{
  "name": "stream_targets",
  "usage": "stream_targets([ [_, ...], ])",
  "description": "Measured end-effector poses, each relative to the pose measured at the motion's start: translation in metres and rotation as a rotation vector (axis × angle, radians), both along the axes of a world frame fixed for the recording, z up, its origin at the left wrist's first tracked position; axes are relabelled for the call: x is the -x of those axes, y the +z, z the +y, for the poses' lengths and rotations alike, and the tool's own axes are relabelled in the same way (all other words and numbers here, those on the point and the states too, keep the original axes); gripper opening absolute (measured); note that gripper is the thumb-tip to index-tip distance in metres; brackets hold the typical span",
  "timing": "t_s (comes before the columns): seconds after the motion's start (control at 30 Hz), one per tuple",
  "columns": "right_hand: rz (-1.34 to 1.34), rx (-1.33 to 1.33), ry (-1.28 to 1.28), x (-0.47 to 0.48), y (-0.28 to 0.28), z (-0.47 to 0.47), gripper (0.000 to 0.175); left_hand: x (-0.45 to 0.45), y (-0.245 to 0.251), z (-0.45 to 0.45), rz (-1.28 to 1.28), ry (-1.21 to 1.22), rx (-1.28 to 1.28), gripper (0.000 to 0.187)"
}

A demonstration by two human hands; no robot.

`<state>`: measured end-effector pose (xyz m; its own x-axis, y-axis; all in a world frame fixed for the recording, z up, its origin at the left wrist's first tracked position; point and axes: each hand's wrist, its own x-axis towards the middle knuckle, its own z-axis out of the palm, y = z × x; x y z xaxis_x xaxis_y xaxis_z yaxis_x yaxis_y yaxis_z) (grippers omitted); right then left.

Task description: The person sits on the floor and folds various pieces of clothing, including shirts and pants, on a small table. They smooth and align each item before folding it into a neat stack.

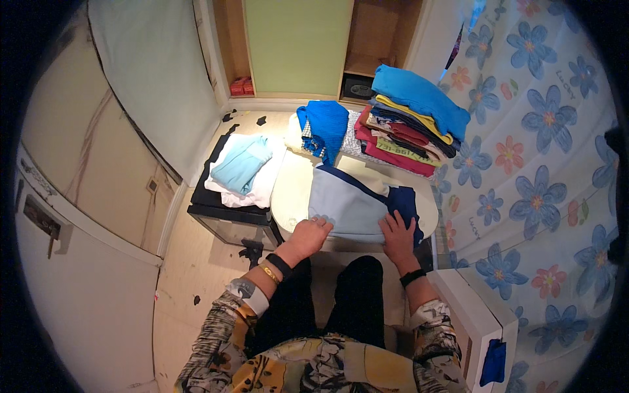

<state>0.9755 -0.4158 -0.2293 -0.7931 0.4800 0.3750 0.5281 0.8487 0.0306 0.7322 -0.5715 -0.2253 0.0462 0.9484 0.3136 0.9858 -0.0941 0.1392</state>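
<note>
A light grey garment with navy parts point(346, 201) lies folded over a cream rounded surface point(287, 184) in front of me. My left hand point(312, 236) is at its near left corner, fingertips on or around the edge; whether they pinch the cloth is hard to see. My right hand point(398, 233) rests with spread fingers on its right side, where grey meets navy. Just beyond it a bright blue textured garment point(324, 125) lies crumpled, with a black-and-white checked part.
A light blue folded garment point(241, 164) lies on white cloth on a black case point(231, 216) at the left. A tall stack of folded clothes point(413, 127) stands back right. A flowered curtain point(540, 196) hangs at the right, a white door point(88, 275) stands left.
</note>
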Motion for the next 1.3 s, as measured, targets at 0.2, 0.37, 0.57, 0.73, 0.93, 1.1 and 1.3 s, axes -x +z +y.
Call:
stream_targets([
  [0.2, -0.045, -0.061, 0.006, -0.017, -0.024, 0.017, 0.058, 0.008, -0.021, -0.008, -0.083, 0.039, -0.088, 0.036],
  [0.37, -0.034, 0.086, 0.042, -0.009, -0.002, 0.014, 0.056, 0.031, 0.006, -0.015, -0.259, 0.088, -0.271, 0.037],
  [0.57, 0.154, 0.172, 0.137, 0.011, 0.072, -0.021, 0.054, 0.063, 0.069, -0.019, -0.648, 0.153, -0.392, 0.043],
  [0.73, 0.177, 0.209, 0.185, 0.015, 0.078, -0.022, 0.052, 0.092, 0.014, -0.016, -0.841, 0.009, -0.047, 0.063],
  [0.93, 0.167, 0.201, 0.305, 0.023, 0.085, -0.029, 0.052, 0.103, -0.019, -0.019, -0.892, -0.021, -0.19, 0.023],
  [1.1, 0.276, 0.548, 0.295, 0.061, 0.122, -0.022, 0.052, 0.138, 0.046, -0.011, -1.3, 0.195, -0.275, 0.029],
  [1.3, 0.571, 1.109, 0.154, 0.134, 0.127, 0.037, 0.052, 0.206, 0.167, 0.091, -0.552, 0.361, -0.32, 0.032],
])
